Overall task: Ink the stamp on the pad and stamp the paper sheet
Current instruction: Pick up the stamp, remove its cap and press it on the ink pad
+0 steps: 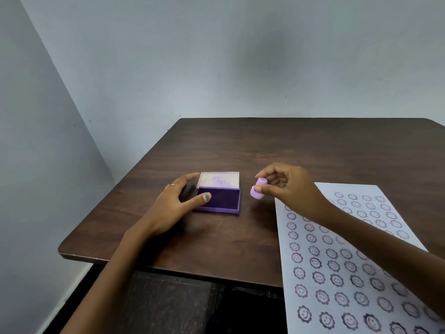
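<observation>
A dark brown wood-grain surface (301, 145) with rounded corners stands against a pale grey-blue far wall (240, 56). A second wall (31, 141) meets it on the left. Dark speckled floor (163, 307) shows below the near edge.

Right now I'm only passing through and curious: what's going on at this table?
A person is stamping a sheet. The right hand pinches a small lilac stamp in the air beside an open purple ink pad, not touching it. The left hand steadies the pad's left side, thumb on its edge. To the right, a paper sheet on the brown table already carries rows of smiling flower prints.
</observation>
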A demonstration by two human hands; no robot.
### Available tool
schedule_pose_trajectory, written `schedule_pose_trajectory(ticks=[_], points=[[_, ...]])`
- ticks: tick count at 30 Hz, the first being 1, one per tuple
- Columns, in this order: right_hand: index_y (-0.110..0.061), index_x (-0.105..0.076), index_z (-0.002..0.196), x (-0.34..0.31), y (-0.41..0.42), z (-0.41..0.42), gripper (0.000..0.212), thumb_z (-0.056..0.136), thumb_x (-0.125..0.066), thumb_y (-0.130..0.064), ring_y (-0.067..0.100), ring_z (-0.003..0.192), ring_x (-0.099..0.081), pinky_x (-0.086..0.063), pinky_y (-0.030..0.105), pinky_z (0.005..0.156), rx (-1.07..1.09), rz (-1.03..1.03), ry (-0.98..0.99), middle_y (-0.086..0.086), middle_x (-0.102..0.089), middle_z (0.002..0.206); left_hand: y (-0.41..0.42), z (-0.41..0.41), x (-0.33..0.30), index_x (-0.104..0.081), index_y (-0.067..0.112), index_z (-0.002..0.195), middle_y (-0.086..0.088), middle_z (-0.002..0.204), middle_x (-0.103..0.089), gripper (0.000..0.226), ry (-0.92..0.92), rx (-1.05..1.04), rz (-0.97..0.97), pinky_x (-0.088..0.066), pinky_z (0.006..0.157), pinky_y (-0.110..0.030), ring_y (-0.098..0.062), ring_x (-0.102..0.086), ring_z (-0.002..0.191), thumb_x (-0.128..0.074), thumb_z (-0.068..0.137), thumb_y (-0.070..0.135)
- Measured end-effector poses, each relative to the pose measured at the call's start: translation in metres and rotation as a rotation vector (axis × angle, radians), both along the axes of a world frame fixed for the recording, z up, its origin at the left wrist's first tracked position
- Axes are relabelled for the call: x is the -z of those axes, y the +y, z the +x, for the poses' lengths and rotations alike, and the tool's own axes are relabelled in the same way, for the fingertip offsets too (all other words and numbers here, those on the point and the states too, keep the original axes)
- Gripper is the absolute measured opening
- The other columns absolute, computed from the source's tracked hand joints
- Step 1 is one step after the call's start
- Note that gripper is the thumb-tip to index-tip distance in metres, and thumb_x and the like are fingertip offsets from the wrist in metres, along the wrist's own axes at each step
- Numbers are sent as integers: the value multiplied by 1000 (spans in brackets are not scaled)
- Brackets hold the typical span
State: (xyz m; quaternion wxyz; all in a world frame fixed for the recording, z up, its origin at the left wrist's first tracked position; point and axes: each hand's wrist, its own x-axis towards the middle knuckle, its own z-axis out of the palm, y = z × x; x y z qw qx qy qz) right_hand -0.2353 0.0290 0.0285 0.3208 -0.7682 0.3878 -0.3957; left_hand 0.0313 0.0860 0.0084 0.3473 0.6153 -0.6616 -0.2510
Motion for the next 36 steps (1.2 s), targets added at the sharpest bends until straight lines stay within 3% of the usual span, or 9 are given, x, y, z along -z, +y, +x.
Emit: schedule_pose_trajectory(ticks=[2, 5, 7, 9, 12, 15, 18, 26, 36], points=[[-12, -68, 89, -5, -10, -3, 24, 70, -77, -23, 15, 75, -69, -57, 21, 68, 27, 70, -146, 5, -73, 83, -8, -7, -7, -43, 38, 133, 11, 143, -43, 67, 51, -71, -31, -34, 101, -30, -8, -39, 128, -60, 74, 63], [-12, -67, 85, -6, -25, -8, 31, 66, -74, -35, 15, 66, -68, -55, 20, 59, 31, 232, -332, 2, -73, 74, -27, -32, -21, -52, 35, 125, 14, 133, -52, 48, -56, -121, -178, -17, 116, -41, -10, -43, 129, -60, 81, 54], [-10, -67, 83, -2, -33, -12, 34, 67, -72, -40, 17, 65, -64, -52, 21, 57, 35, 318, -414, 5, -71, 71, -39, -56, -31, -61, 34, 111, 20, 117, -60, 35, -57, -60, -222, 3, 118, -40, -1, -53, 116, -61, 81, 53], [-9, -67, 82, 2, -39, -15, 38, 67, -70, -44, 15, 62, -59, -49, 20, 55, 35, 383, -477, 4, -67, 67, -52, -80, -37, -66, 32, 102, 20, 107, -66, 31, -49, 24, -227, 7, 116, -39, 4, -59, 103, -62, 80, 52], [-10, -68, 78, 6, -46, -18, 37, 68, -69, -46, 11, 56, -55, -47, 18, 49, 24, 459, -565, 0, -63, 59, -72, -108, -41, -69, 26, 98, 13, 97, -72, 31, 2, 135, -221, -18, 116, -47, 2, -65, 88, -68, 77, 49], [-11, -68, 78, 8, -51, -23, 33, 70, -69, -43, 10, 56, -54, -47, 18, 51, 4, 512, -629, 2, -62, 61, -84, -126, -42, -71, 20, 97, 7, 89, -73, 31, 53, 184, -230, -56, 84, -40, -5, -68, 79, -74, 75, 41], [-12, -68, 81, 10, -52, -28, 28, 74, -67, -38, 10, 59, -55, -49, 19, 56, -17, 530, -656, 2, -64, 64, -90, -133, -33, -72, 13, 97, -1, 86, -74, 28, 87, 180, -291, -58, 75, -39, -12, -68, 76, -75, 76, 32], [-4, -63, 90, 9, -50, -26, 31, 71, -68, -28, 12, 58, -59, -52, 19, 54, 3, 391, -642, 6, -68, 67, -92, -130, -27, -74, 10, 98, -5, 90, -76, 30, 247, 156, -241, -58, 81, -36, -13, -71, 81, -79, 72, 23], [-15, -65, 89, 11, -49, -25, 20, 73, -68, -26, 14, 63, -63, -55, 22, 59, 67, 263, -625, 0, -72, 75, -92, -124, -21, -76, 19, 88, 2, 76, -75, 17, 271, 101, -217, -58, 71, -28, -9, -68, 68, -69, 81, 33]])
